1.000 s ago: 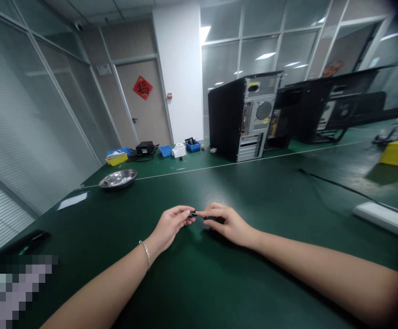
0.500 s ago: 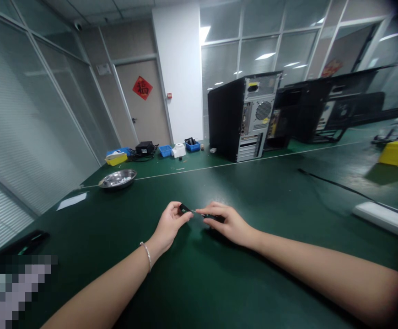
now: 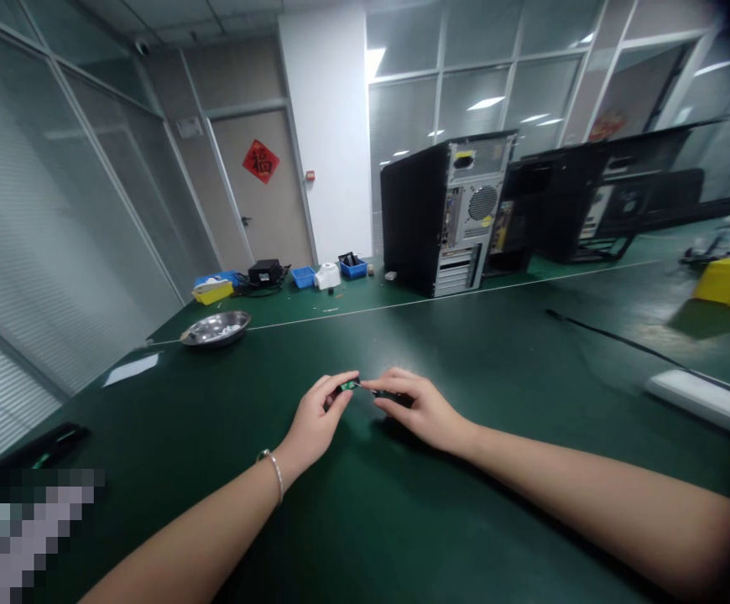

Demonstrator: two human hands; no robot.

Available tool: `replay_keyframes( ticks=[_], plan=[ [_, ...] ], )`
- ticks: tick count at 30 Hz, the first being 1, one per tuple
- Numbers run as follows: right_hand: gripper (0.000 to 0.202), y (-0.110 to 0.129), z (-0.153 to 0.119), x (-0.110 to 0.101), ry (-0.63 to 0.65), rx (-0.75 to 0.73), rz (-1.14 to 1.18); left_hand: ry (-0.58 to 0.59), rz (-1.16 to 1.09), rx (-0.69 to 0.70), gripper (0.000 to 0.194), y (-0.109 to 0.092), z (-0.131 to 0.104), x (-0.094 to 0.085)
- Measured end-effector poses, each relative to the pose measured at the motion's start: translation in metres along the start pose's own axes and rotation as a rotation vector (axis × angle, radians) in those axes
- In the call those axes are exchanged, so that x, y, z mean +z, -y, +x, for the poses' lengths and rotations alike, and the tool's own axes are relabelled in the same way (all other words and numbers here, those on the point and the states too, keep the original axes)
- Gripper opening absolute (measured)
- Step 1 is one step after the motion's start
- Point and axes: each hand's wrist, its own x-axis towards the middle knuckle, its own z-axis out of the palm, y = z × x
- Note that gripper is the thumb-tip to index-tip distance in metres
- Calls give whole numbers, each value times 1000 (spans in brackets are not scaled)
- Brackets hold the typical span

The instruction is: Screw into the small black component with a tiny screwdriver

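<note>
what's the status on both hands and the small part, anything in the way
Left hand pinching small black-and-green part. Right hand gripping slim tool, tip by the part; contact unclear. Metal bowl beyond left hand, not in the way.

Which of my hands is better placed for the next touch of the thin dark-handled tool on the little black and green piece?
Your right hand, I'd say: it holds the slim, dark-handled metal tool pointing toward the small black-and-green piece, which your left hand grips.

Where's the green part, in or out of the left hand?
In: the left hand pinches the green part between thumb and fingers.
</note>
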Motion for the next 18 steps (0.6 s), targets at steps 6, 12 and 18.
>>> replay_keyframes(
  ticks=[6, 12, 18],
  plan=[
    [30, -1, 0, 0, 18, 21, -2, -72, -27, 123, 24, 2, 3, 0],
    [30, -1, 0, 1, 32, 23, 32, -62, -143, 88, 22, 3, 4, 0],
    [30, 1, 0, 1, 50, -5, 67, -78, -270, 41, 19, 3, 4, -1]
  ],
)
